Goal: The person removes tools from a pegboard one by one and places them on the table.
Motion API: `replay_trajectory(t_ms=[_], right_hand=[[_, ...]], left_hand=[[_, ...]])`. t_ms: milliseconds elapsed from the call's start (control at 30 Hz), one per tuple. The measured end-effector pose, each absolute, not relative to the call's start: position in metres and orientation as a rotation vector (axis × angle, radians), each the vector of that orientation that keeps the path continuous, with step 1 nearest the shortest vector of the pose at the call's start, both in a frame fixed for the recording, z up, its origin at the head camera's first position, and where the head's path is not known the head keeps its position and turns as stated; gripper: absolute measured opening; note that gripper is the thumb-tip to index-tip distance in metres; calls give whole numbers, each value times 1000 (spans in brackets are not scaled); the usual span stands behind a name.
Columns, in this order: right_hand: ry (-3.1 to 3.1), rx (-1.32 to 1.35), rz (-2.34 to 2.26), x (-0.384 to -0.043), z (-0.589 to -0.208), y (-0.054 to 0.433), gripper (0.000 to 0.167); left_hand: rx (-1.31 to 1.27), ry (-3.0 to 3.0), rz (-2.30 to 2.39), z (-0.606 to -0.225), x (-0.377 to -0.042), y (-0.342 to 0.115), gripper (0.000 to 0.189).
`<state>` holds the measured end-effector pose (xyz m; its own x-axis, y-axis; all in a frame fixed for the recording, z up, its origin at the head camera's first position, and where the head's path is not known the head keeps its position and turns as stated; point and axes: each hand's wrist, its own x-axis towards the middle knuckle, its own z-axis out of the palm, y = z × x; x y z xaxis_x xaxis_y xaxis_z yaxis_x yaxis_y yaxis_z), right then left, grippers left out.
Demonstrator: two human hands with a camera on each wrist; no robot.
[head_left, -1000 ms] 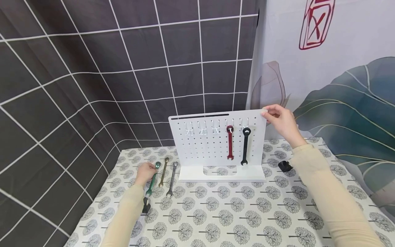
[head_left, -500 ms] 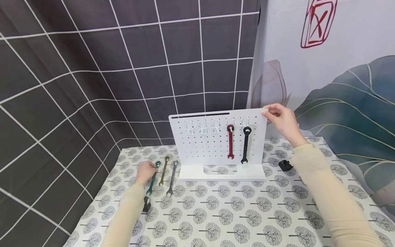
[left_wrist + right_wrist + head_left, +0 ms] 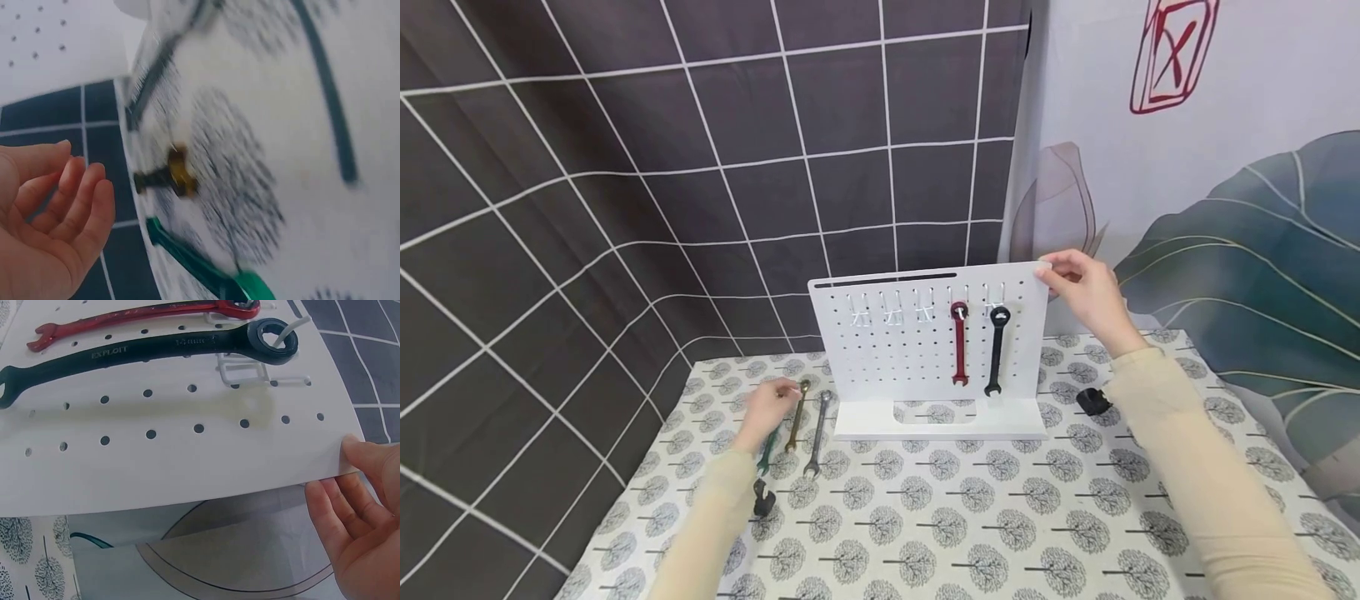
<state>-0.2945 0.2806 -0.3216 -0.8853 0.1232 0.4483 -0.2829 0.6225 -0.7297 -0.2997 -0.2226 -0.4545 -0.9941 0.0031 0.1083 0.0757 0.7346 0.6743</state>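
Here's my left hand point(image 3: 767, 408), fingers loosely bent, nothing in them, near the gold wrench point(image 3: 796, 422) on the cloth point(image 3: 970, 517)! Gold lies between the green wrench point(image 3: 767, 454), partly under my hand, and the silver wrench point(image 3: 817, 435). My right hand point(image 3: 1090, 296) pinches the upright board's point(image 3: 910, 392) top corner; the red wrench point(image 3: 959, 350) and black wrench point(image 3: 996, 358) hang on its hooks.

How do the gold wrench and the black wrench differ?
The gold wrench is yellowish, the black wrench dark. The gold one lies on the table; the black one hangs on the board. The left hand is near the gold one, not the black. Both have one ring end.
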Motion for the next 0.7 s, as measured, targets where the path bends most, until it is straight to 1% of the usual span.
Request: replay_trajectory(t_ms=[133, 333, 533, 700], right_hand=[[-2381, 124, 1185, -294, -321, 280, 44], [-2377, 129, 1198, -294, -319, 278, 43], [-2374, 128, 1204, -294, -318, 278, 42], [-2375, 130, 1200, -294, -320, 279, 43]], left_hand=[[-184, -2814, -1214, -452, -302, -211, 28], [-266, -2801, -1282, -443, -304, -193, 30], [-460, -2747, -1357, -433, -307, -176, 29], [-514, -2729, -1415, -427, -306, -159, 29]])
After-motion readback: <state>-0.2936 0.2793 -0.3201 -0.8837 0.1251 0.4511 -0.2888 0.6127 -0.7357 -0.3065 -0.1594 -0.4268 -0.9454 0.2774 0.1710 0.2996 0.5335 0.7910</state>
